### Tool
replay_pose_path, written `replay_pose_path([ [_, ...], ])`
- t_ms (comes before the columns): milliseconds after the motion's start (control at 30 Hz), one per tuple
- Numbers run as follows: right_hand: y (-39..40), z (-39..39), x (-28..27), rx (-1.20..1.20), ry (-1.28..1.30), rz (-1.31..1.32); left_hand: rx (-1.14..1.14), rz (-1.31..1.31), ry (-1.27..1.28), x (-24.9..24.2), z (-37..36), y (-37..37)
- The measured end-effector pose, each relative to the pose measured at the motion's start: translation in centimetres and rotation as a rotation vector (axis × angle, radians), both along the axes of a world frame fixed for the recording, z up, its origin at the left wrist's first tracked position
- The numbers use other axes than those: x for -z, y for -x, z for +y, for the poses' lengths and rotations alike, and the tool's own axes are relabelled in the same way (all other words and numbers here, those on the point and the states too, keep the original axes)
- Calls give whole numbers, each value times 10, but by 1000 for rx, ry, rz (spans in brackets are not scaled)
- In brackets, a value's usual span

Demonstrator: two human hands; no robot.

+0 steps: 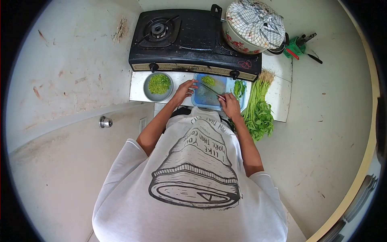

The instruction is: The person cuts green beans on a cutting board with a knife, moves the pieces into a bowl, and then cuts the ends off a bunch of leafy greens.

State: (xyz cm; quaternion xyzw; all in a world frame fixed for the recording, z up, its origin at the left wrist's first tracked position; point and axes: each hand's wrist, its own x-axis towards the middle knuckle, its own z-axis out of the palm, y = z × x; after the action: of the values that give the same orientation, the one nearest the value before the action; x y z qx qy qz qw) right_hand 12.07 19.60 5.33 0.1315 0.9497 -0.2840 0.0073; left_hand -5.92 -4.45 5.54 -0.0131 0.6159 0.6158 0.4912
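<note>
The right hand [231, 105] is closed around the handle of a slim metal knife [209, 90], whose blade slants over a blue rectangular plastic board [204, 99]. The left hand [185, 90] looks released: its fingers are loosely bent at the board's left edge, near the knife tip, with nothing visible in them.

A small heap of finely chopped light-green pieces [208, 80] lies at the far side of the board, while a few dark-green leafy sprigs [239, 89] lie uncut towards its right end. To the left, a round grey bowl [158, 98] holds a larger amount of chopped greens [159, 84].

Judging by these amounts, a fair share is already cut and in the bowl, and the heap on the board is cut but not in it. Much remains whole: a thick bunch of long green stalks [258, 94] with pale roots and broad leaves lies right of the board on the white tiled desk [283, 97], its leafy end towards the person. Beyond the board stands a black two-burner stove [189, 36], with a floral-patterned pot [238, 43] on its right side.
</note>
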Motion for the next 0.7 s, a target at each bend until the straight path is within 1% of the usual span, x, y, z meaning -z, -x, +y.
replay_pose_path([
  [67, -5, -4, -2, 44, 11, -19, 69, 93, 85, -4, 6, 2],
  [167, -10, -9, -1, 94, 10, -12, 185, 290, 2, 14, 14, -1],
  [267, -11, -14, -5, 124, 23, 11, 418, 547, 67, 6, 27, -5],
  [367, -11, -17, -4, 164, 43, 40, 452, 683, 149, 2, 32, -5],
  [467, -14, -17, -4, 216, 50, 41, 435, 762, 161, 5, 34, -4],
  [567, -18, -17, -4, 244, 51, 34, 535, 783, 139, 4, 31, 0],
  [700, -24, -20, -4, 250, 57, 62, 562, 816, 144, 13, 30, 6],
])
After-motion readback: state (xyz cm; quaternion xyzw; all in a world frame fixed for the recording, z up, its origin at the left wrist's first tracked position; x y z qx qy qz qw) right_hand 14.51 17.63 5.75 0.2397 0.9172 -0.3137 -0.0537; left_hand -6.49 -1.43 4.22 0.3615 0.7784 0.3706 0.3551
